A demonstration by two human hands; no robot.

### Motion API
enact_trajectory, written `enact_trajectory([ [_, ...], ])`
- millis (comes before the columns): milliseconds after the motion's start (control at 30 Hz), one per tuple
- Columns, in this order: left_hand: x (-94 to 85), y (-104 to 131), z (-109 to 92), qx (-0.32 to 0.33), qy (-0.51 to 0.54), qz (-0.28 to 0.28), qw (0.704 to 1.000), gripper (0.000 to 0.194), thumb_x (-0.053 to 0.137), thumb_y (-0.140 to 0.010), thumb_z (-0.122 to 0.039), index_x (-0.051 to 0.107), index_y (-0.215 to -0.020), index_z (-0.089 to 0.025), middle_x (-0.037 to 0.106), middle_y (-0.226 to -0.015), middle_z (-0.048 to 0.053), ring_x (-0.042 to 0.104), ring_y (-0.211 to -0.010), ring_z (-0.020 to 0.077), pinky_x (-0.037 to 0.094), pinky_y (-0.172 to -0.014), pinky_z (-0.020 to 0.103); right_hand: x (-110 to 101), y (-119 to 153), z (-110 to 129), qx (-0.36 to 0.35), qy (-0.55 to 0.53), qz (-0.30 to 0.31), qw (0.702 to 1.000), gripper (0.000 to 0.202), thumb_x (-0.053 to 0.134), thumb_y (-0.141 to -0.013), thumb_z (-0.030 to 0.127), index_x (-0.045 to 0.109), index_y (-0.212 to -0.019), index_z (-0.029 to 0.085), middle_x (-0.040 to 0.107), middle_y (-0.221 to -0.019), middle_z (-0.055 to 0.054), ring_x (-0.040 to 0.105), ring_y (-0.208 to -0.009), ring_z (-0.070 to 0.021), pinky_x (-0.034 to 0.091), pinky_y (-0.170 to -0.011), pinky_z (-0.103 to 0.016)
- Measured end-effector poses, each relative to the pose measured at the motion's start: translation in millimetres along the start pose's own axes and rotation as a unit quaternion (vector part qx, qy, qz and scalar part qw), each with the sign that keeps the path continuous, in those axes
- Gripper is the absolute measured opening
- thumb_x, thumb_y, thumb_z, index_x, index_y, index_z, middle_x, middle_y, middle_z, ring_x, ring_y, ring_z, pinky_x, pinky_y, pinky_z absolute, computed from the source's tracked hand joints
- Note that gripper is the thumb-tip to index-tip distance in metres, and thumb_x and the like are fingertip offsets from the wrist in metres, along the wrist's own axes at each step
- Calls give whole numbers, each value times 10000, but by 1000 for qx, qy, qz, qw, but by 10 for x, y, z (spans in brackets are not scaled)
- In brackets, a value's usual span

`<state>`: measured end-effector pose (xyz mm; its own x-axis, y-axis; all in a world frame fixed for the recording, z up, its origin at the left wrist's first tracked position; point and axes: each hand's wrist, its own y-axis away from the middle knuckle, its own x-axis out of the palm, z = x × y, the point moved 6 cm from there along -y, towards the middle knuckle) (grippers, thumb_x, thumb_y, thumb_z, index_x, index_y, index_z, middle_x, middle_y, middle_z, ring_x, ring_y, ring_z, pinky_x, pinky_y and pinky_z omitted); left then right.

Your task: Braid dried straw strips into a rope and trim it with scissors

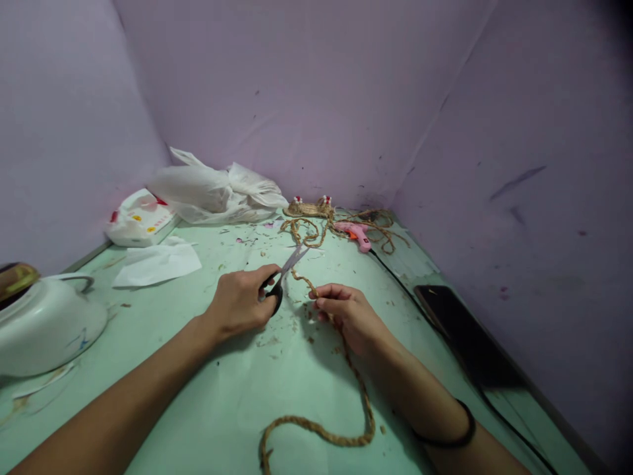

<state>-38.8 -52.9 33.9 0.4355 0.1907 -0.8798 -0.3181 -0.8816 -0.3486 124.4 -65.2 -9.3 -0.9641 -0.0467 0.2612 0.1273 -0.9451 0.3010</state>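
Observation:
My left hand (pixel 243 298) grips a pair of scissors (pixel 277 290) by its black handles, blades pointing away from me and slightly parted. Close by on the right, my right hand (pixel 345 310) pinches a brown twine rope (pixel 321 432) near one end. That short end sticks out toward the scissor blades, and I see a gap between them. From under the right hand the rope's long part curves down across the green tabletop (pixel 208 402) to the bottom edge of the view.
A pink glue gun (pixel 357 234) with a black cord lies beyond, beside loose twine (pixel 388 231) and a woven twine piece (pixel 309 209). A dark phone (pixel 465 336) lies right. Leftward are a white plastic bag (pixel 212 191), tissue pack (pixel 143 221), paper sheet (pixel 158 265) and white pot (pixel 54 326).

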Motion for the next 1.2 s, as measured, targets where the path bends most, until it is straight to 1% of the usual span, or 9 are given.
enact_trajectory([
  [133, 22, 13, -12, 0, 1, -1, 1000, 354, 465, -680, -252, 580, -1015, -253, 668, -770, -23, 605, -680, 145, 389, -621, 217, 7, -19, -5, 24, -46, 7, 999, 207, 560, -471, 78, 651, -656, 99, 568, -631, -22, 360, -437, -32, 160, -367, -176],
  [200, 27, 21, -30, 10, 2, 2, 1000, 361, 457, -692, -263, 572, -1034, -261, 676, -832, -21, 617, -743, 155, 396, -644, 222, -2, -26, 16, 17, -66, 1, 998, 234, 573, -498, 92, 672, -710, 93, 574, -703, -36, 351, -457, -30, 145, -361, -175],
  [300, 37, 31, -34, 18, -12, 7, 1000, 384, 450, -702, -280, 556, -1071, -263, 674, -912, -12, 619, -816, 172, 407, -675, 238, -25, -36, 10, 19, -79, -14, 997, 229, 616, -546, 126, 689, -762, 101, 560, -697, -33, 377, -481, -40, 226, -388, -176],
  [433, 84, 40, -37, 35, -56, 39, 997, 452, 450, -692, -289, 522, -1136, -251, 664, -956, 20, 609, -857, 208, 415, -709, 281, -29, -51, -18, 13, -98, -6, 995, 212, 648, -563, 169, 694, -762, 113, 557, -690, -24, 427, -519, -55, 319, -471, -195],
  [500, 112, 45, -59, 49, -81, 65, 993, 489, 454, -681, -285, 499, -1167, -248, 661, -942, 35, 605, -846, 221, 414, -711, 301, -34, -54, -20, -3, -87, 1, 996, 213, 668, -557, 189, 691, -756, 117, 553, -657, -13, 425, -518, -57, 320, -493, -204],
  [633, 146, 59, -118, 74, -112, 109, 985, 530, 454, -680, -278, 456, -1209, -246, 646, -922, 48, 594, -840, 232, 411, -696, 313, -24, -51, 1, -48, -34, 25, 998, 190, 685, -552, 219, 685, -713, 118, 489, -516, 27, 365, -472, -53, 264, -484, -216],
  [900, 169, 72, -160, 95, -137, 125, 978, 581, 449, -688, -285, 398, -1263, -217, 627, -922, 69, 587, -832, 254, 416, -714, 354, -2, -39, 0, -70, 28, 22, 997, 180, 648, -570, 216, 697, -714, 120, 448, -453, 48, 317, -458, -56, 213, -480, -233],
  [1067, 161, 81, -161, 83, -114, 151, 978, 575, 447, -677, -225, 397, -1249, -244, 637, -951, 57, 592, -865, 227, 414, -720, 313, 14, -40, 1, -82, 37, 31, 995, 186, 644, -572, 229, 702, -714, 126, 437, -446, 56, 316, -457, -54, 228, -488, -232],
  [1200, 152, 78, -160, 79, -106, 160, 978, 546, 435, -667, -190, 424, -1207, -267, 650, -946, 27, 602, -837, 216, 405, -671, 287, 18, -34, 6, -86, 40, 30, 995, 180, 644, -573, 233, 702, -706, 126, 437, -451, 54, 313, -460, -55, 220, -487, -232],
])
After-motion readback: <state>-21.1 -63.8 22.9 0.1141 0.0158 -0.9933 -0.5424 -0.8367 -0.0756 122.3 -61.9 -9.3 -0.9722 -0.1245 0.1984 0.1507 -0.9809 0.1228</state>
